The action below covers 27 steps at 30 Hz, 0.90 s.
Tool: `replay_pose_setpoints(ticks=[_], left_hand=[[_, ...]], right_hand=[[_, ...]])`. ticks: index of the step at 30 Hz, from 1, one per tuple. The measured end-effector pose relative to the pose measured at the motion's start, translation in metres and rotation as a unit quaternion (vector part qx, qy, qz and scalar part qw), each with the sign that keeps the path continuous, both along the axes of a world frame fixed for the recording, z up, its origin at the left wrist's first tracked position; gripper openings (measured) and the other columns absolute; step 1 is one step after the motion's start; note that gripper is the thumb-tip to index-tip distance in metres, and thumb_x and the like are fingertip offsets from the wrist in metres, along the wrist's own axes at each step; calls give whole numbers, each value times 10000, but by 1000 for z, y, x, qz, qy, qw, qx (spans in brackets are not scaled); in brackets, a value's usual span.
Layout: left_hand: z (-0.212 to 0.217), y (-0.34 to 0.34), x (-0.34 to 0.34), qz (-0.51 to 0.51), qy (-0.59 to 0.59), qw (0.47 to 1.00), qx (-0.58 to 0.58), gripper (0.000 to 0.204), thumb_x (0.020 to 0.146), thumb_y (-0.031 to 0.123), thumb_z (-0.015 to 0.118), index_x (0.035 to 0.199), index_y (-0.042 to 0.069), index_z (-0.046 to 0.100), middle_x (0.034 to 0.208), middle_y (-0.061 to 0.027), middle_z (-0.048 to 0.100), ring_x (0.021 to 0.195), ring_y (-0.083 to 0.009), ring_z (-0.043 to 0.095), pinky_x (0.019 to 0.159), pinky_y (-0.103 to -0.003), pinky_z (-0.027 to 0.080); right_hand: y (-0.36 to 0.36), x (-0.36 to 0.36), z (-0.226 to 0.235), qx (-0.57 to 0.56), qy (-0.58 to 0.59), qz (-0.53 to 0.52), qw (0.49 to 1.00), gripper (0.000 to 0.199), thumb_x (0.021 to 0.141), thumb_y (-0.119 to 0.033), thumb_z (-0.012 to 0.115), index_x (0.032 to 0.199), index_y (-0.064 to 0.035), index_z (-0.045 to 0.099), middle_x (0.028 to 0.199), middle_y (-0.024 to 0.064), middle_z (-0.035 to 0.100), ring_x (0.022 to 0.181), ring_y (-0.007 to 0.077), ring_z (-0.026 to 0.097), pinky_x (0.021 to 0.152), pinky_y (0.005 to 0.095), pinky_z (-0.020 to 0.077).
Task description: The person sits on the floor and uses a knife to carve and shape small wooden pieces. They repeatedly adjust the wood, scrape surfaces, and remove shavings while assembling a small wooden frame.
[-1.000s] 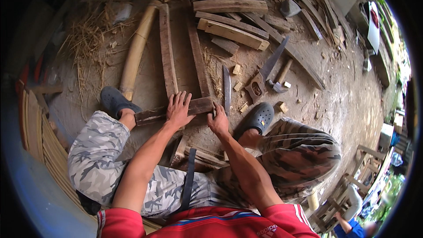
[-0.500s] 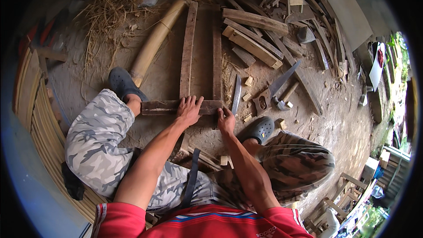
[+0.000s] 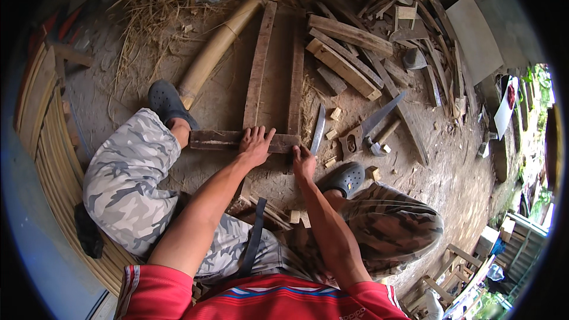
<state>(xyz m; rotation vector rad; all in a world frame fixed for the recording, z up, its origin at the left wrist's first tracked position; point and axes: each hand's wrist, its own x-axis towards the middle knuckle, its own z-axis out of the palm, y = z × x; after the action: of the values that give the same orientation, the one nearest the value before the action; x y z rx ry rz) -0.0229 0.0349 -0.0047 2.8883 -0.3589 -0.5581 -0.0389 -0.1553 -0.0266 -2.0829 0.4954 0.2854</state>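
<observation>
A short dark wooden crosspiece (image 3: 212, 140) lies across the near ends of two long wooden bars, the left bar (image 3: 259, 65) and the right bar (image 3: 297, 77). My left hand (image 3: 256, 144) grips the crosspiece near the left bar, its fingers bent over the top. At the right end of the crosspiece, my right hand (image 3: 304, 161) has its fingers closed around the corner. The underside of that corner is hidden by the hand. Just right of it lies a knife-like blade (image 3: 318, 128) on the ground.
A handsaw (image 3: 370, 121) and a hammer (image 3: 380, 141) lie to the right among wood offcuts. Beyond them are stacked timber pieces (image 3: 347, 62). A bamboo pole (image 3: 222, 47) lies left of the bars, near my shod left foot (image 3: 170, 105). Straw-like shavings (image 3: 157, 15) cover the far left.
The whole view has turned slightly, with the far ends of the bars appearing farther right. Both hands keep their places on the crosspiece.
</observation>
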Motion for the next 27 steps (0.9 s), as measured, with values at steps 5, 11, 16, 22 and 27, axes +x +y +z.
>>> replay_pose_setpoints(ticks=[5, 11, 16, 22, 27], left_hand=[[0, 0, 5, -3, 44, 999, 12, 878, 799, 259, 765, 1512, 103, 276, 1390, -215, 405, 1304, -386, 394, 1082, -533, 288], [4, 1, 13, -25, 110, 993, 41, 888, 764, 128, 734, 1517, 107, 263, 1402, -215, 398, 1316, -387, 387, 1084, -527, 288], [7, 0, 15, -27, 119, 991, 55, 904, 756, 127, 734, 1519, 109, 249, 1395, -210, 398, 1310, -387, 387, 1061, -517, 307], [4, -1, 17, -29, 134, 989, 61, 931, 736, 108, 735, 1521, 100, 235, 1401, -220, 381, 1313, -389, 377, 1063, -517, 306], [8, -10, 13, -9, 112, 988, 103, 988, 721, 59, 735, 1553, 132, 206, 1405, -190, 387, 1334, -363, 363, 1095, -521, 277]], right_hand=[[-1, -1, 2, -18, 15, -9, 1000, 458, 923, -405, 644, 1210, -50, 674, 1039, 216, 715, 1005, 305, 700, 876, 374, 504], [-4, -1, 0, -8, 42, -13, 999, 458, 909, -405, 668, 1179, -36, 692, 1023, 179, 733, 970, 250, 707, 869, 357, 502], [-5, 1, 3, 23, 59, -37, 997, 447, 897, -388, 695, 1189, -51, 698, 1048, 147, 739, 980, 230, 699, 880, 345, 499], [-5, 4, 9, 76, 107, -68, 989, 442, 897, -388, 700, 1202, -67, 699, 1080, 119, 737, 1016, 204, 682, 913, 318, 479], [-9, 4, -3, 81, 88, -49, 992, 460, 901, -387, 697, 1212, -48, 687, 1080, 129, 733, 1025, 209, 678, 912, 324, 481]])
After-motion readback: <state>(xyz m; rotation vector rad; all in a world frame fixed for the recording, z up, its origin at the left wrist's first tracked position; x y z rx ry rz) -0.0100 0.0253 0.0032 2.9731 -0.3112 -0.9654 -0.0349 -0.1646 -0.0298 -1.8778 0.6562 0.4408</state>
